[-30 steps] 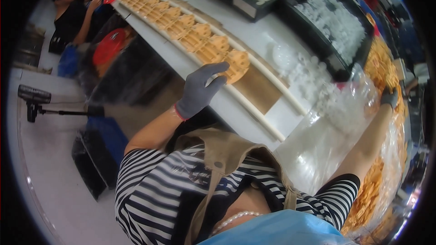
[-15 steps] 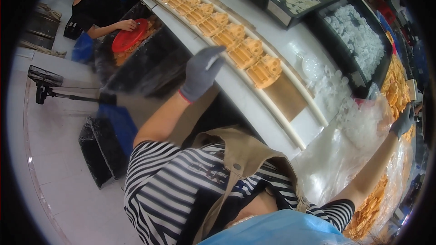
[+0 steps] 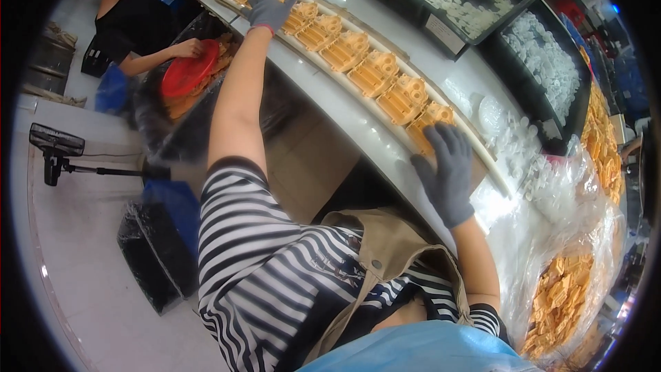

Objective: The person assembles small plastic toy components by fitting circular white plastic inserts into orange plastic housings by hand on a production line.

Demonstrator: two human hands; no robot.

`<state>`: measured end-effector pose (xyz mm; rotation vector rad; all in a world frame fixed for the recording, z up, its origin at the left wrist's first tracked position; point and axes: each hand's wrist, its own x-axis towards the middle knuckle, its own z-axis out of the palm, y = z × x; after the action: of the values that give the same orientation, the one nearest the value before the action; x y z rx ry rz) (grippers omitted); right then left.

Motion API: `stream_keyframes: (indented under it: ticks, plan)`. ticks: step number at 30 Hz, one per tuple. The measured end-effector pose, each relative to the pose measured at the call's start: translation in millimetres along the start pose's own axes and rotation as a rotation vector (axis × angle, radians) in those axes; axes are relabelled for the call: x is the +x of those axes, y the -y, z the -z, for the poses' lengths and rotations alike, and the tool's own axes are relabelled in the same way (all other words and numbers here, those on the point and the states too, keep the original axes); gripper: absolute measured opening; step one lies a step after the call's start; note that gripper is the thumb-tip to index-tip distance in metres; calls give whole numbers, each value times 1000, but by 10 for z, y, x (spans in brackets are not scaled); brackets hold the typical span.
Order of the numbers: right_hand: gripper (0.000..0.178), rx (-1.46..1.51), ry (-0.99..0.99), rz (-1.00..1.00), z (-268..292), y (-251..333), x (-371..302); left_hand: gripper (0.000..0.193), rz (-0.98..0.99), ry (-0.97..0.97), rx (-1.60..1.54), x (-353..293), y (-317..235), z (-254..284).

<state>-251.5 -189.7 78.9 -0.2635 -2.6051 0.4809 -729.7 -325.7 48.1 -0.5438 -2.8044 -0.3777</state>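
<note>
A row of orange-yellow moulded plastic parts (image 3: 372,72) lies in a long track between two pale rails (image 3: 475,141) on the white table. My left hand (image 3: 268,10), in a grey glove, reaches over the far stretch of this row with its fingers spread. At the near end, my grey-gloved right hand (image 3: 449,176) has its fingers stretched over the last part (image 3: 428,127) and its thumb apart. The fingers appear to touch that part and hide some of it.
Black trays (image 3: 458,45) of small whitish pieces stand beyond the row. Clear pieces (image 3: 506,127) lie loose nearby. A plastic bag (image 3: 599,234) at the right holds orange parts (image 3: 561,296). Far left, a co-worker holds a red lid-like disc (image 3: 189,72). A fan (image 3: 58,145) stands left.
My left hand has moved farther up the row, and its fingers have spread. My right hand has come from the orange parts at the far right to the row's near end.
</note>
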Motion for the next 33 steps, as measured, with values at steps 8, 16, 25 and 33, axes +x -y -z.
stream_keyframes:
  ticks: [8,16,25,33]
  plan:
    - [56,-124,70,-80,-294,140,81,105,-166,184,-13,632,672,-675]
    - [55,-210,111,-58,-255,125,-22,100,-293,205,-16,1033,941,-1219]
    - [59,-143,224,-197,-172,272,148,93,-251,193,52,568,504,-854]
    - [52,-119,133,-197,-204,271,123,86,-362,125,97,600,650,-811]
